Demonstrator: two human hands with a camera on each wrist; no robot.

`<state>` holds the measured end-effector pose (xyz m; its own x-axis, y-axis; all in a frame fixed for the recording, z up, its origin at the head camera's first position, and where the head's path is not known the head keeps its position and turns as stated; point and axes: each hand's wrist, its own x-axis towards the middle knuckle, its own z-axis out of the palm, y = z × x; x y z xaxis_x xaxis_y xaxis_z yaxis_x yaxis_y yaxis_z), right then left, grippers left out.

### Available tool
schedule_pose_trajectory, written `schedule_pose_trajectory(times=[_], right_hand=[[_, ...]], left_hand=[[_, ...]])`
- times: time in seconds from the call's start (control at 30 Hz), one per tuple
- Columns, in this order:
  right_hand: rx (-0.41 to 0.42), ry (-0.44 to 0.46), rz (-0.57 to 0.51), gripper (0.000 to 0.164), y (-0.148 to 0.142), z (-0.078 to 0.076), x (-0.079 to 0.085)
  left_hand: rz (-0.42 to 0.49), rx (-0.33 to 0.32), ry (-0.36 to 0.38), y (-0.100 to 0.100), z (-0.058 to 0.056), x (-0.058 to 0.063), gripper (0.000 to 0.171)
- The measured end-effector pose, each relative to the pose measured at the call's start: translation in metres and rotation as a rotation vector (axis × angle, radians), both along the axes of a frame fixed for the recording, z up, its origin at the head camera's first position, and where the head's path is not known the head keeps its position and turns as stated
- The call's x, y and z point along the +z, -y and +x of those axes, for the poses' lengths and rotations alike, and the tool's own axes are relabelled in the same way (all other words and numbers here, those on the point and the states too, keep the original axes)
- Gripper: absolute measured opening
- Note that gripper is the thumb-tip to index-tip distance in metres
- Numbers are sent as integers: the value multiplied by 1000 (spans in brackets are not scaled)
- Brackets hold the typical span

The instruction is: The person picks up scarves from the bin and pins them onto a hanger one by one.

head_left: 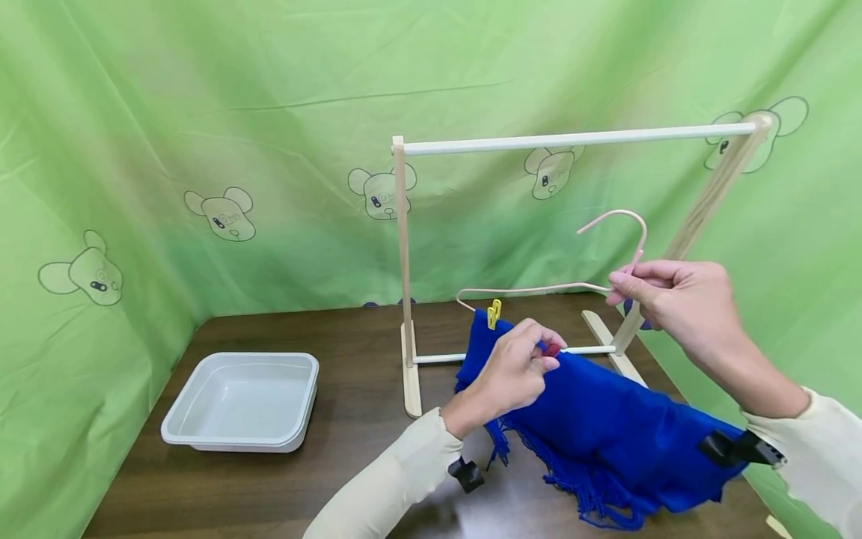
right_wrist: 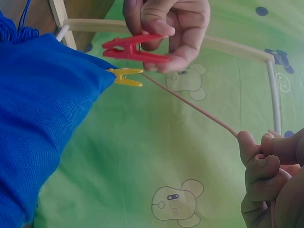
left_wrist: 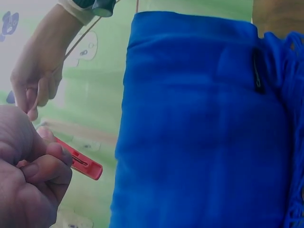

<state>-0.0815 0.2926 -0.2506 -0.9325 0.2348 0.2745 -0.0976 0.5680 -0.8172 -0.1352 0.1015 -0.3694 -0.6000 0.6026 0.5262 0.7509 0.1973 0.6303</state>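
Note:
My right hand (head_left: pixel 694 307) grips a pink hanger (head_left: pixel 525 290) at the base of its hook, holding it up in front of the rack. Over the hanger hangs a folded blue scarf (head_left: pixel 619 419) with a fringe along its lower edge. A yellow clothespin (head_left: pixel 494 314) clips the scarf at the hanger's left end. Between thumb and fingers, my left hand (head_left: pixel 515 367) pinches a red clothespin (right_wrist: pixel 135 47). In the right wrist view, that clothespin is near the yellow one. The left wrist view shows the scarf's broad side, with a small dark label (left_wrist: pixel 258 71).
Behind the hands stands a rack with wooden posts (head_left: pixel 404 254) and a white top rail (head_left: pixel 579 139). A white plastic basin (head_left: pixel 306 400) sits at the left of the brown table (head_left: pixel 364 479). Green curtain (head_left: pixel 269 90) surrounds the table's back and sides.

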Motion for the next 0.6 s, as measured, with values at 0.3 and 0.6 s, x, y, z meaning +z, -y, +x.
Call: schedule_pose_trajectory(times=[0.3,0.6], right_hand=[[4,-32,-13,26,2,1,2],[1,-28,-5,27,6,1,0]], left_hand=[[7,-47,-30,-23,12,11,17],[61,-20,3,-40,20,13,15]])
